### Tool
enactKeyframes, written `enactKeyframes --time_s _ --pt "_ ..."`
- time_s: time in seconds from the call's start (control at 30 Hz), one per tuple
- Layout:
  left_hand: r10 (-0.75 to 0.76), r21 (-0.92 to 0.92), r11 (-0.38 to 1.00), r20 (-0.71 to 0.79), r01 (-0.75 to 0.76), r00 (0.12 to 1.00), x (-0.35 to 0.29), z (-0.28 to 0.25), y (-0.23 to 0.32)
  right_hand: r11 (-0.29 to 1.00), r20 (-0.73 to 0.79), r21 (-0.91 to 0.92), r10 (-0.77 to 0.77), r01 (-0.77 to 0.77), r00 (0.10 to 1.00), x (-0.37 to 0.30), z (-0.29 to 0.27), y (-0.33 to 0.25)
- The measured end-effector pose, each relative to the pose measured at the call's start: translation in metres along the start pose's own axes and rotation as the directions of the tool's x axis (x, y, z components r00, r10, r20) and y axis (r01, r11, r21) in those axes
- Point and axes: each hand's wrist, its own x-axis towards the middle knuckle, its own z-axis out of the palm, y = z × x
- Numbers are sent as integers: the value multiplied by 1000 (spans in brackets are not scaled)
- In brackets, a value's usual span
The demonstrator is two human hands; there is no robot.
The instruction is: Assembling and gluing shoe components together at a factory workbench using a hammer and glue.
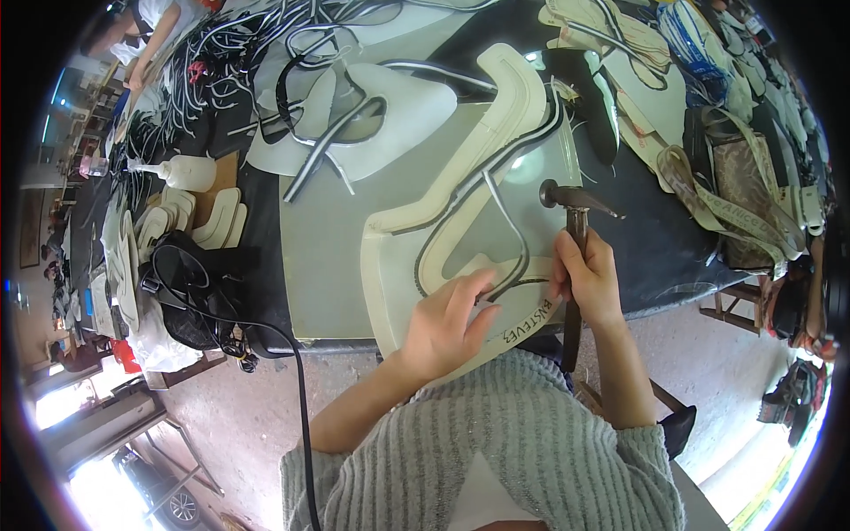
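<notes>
A cream, curved bag panel [382, 265] lies on the grey-green board, its lower end reaching the front edge near my body. Along its inner side runs a black-and-white trim strip [522, 239], looping down to my left hand. My left hand [447, 323] rests over the panel's lower part, fingers bent, with the strip's end at its fingertips. In my right hand [589, 276] is a hammer [577, 199], its fingers wrapped round the handle. The hammer stands upright, metal head at the top, to the right of the panel.
White sheet pieces [407, 102] and bundled trim strips [235, 66] lie at the far left. A white squeeze bottle [190, 173] stands beside stacked cream pieces [221, 221]. A black cable [303, 398] hangs over the front edge. A patterned bag [744, 199] sits right; another person [155, 40] is far left.
</notes>
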Motion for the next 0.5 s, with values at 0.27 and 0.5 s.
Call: enactKeyframes --time_s 0.27,0.5 --pt "-18 239 971 -44 28 999 49 -76 -55 340 461 -630 -559 698 689 -13 35 -40" --pt "60 476 856 294 -201 954 73 -73 -51 258 507 -821 -77 509 858 3 56 -30"
